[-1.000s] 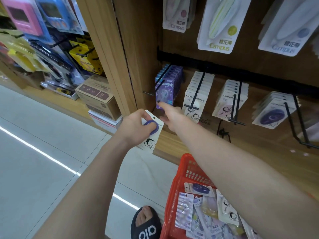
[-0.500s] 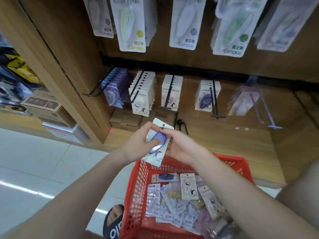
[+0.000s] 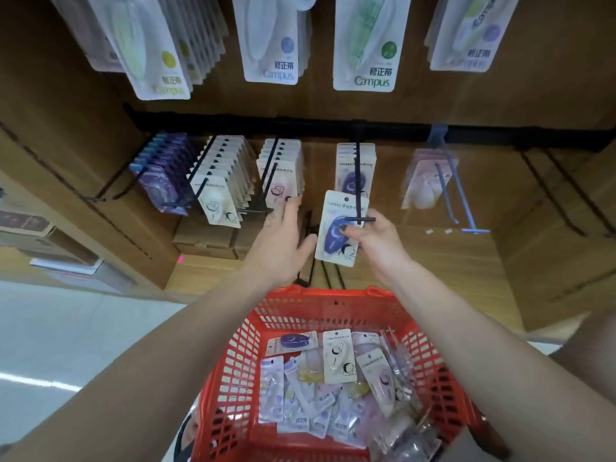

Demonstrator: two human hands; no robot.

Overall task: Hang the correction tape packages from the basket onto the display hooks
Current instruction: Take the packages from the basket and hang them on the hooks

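My right hand (image 3: 376,243) pinches a white card package with a purple correction tape (image 3: 340,228), held upright just below the tip of a black display hook (image 3: 358,195). That hook carries matching purple packages (image 3: 348,161) further back. My left hand (image 3: 283,241) hovers just left of the held package, fingers straight and spread, holding nothing. Below both hands stands the red basket (image 3: 253,328) with several mixed correction tape packages (image 3: 336,358) lying loose in it.
Other hooks in the same row hold purple-blue packs (image 3: 160,175), white packs (image 3: 220,191), pink packs (image 3: 278,175) and a few pale pink ones (image 3: 425,181). Larger Campus packages (image 3: 365,45) hang above. Cardboard boxes (image 3: 206,238) sit on the wooden shelf. Empty black hooks (image 3: 566,195) stick out at right.
The package has passed from both hands to my right hand alone and risen toward the hook tip. My left hand has let go and opened. The view has swung right and down.
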